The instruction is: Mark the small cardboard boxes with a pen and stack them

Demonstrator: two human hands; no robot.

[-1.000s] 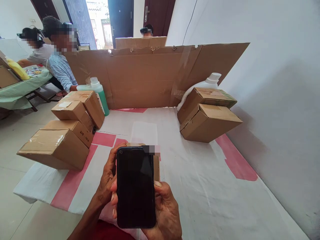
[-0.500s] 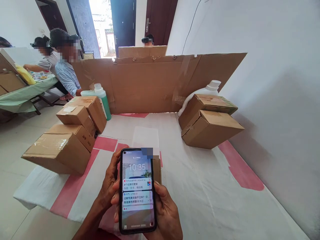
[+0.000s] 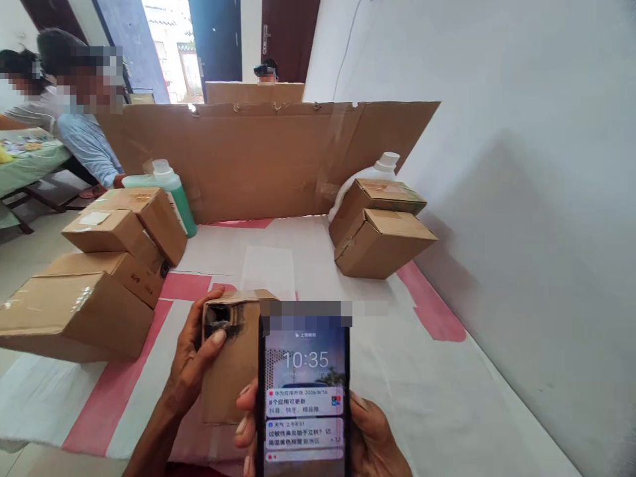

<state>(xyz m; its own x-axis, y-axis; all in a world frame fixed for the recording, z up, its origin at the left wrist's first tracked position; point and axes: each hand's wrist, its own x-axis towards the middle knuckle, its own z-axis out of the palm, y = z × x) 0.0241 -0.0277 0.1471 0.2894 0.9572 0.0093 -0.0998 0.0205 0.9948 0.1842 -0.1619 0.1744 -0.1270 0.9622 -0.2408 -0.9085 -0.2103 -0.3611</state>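
Right now my left hand [image 3: 191,368] clasps the small cardboard box [image 3: 231,361] by its left side, thumb pressed at its torn, dark top corner; it stands upright at the near edge of the white-and-pink cloth [image 3: 427,397]. Just beside it on the right, my right hand [image 3: 370,440] grips the lit phone [image 3: 303,397], long axis pointing away from me.

The phone [image 3: 304,397] screen displays the time "10:35" in white numerals near its top. Below this are two notification cards in Chinese characters; the upper card carries the date "2026/8/16" and a line beginning with "8". Remaining characters are too small to read reliably. Print on the side of one cardboard box [image 3: 140,286] at the table's left edge is illegible.
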